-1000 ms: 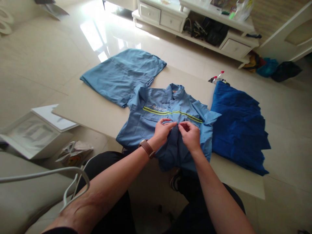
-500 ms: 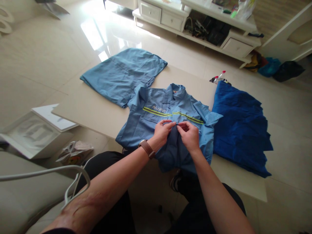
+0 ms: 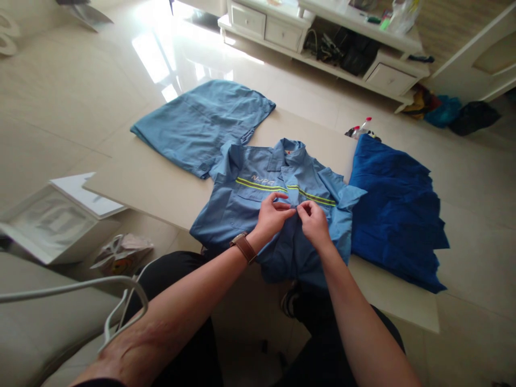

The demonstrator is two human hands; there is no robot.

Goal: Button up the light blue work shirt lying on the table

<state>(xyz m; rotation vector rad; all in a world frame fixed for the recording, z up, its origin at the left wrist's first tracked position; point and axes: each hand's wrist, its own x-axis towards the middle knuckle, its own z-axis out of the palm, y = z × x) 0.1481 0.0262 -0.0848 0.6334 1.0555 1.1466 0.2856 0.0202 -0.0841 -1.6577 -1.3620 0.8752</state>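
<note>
A light blue work shirt (image 3: 250, 215) with yellow-green stripes and white lettering lies front up on the board, its collar away from me and its lower edge hanging over the near side. At the front placket, just below the stripes, my two hands meet. My left hand (image 3: 272, 216), with a brown-strapped watch on the wrist, holds the placket near the thumb tip, its index finger lifted. My right hand (image 3: 314, 221) pinches the placket edge beside it between thumb and index finger. Any button there is hidden by the fingertips.
The pale board (image 3: 161, 199) also bears a light blue folded garment (image 3: 201, 121) at left and a dark blue one (image 3: 395, 215) at right. Red-capped bottles (image 3: 365, 126) stand beyond it. A white box (image 3: 60, 215) sits left; a white cabinet (image 3: 282, 33) stands behind.
My left index finger has lifted and spread from the thumb. My right hand has shifted slightly, staying at the placket with its fingers drawn together. The garments lie as before.
</note>
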